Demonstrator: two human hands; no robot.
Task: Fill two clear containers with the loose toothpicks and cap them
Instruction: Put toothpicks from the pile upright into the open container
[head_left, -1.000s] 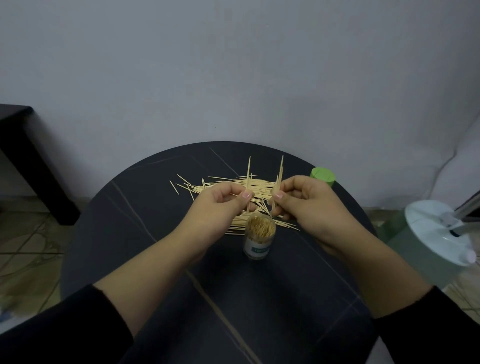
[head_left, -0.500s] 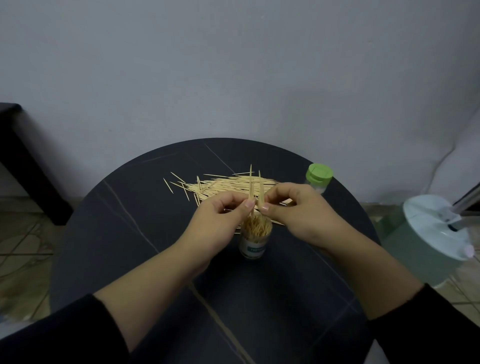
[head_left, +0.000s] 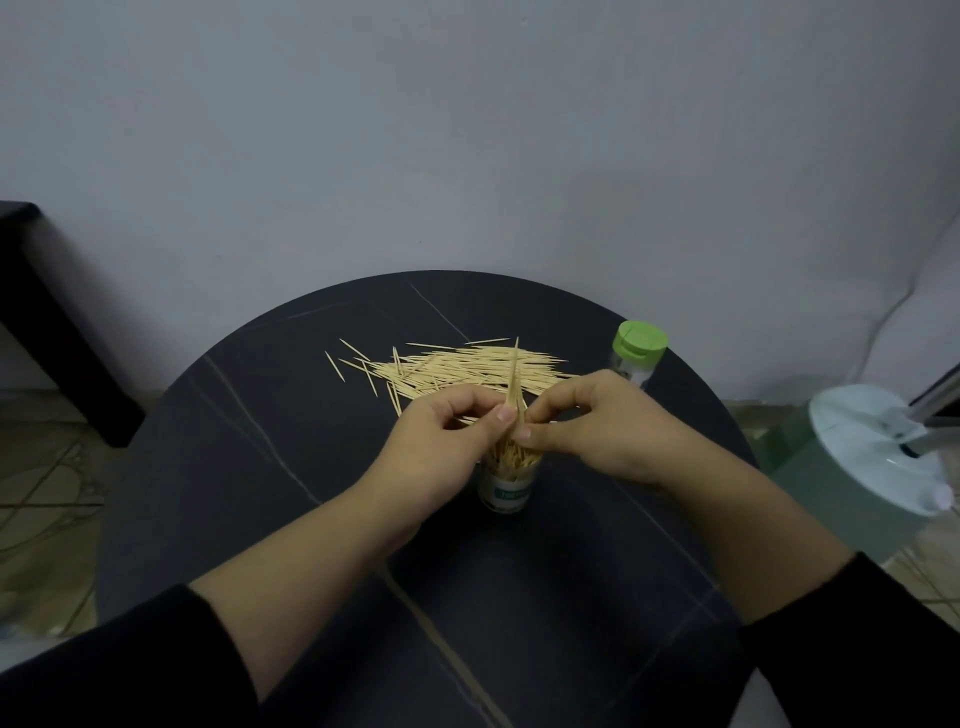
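Two hands (head_left: 441, 447) (head_left: 602, 426), two containers (head_left: 508, 488) (head_left: 635, 358), one bundle (head_left: 513, 387)

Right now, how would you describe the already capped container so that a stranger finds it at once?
Start at the round black table. At its far right edge, beyond the right hand, stands a clear container. Unlike the nearer open container of toothpicks, it wears a bright green cap.

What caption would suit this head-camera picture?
Left hand and right hand pinch toothpicks upright above the open container on a dark table.
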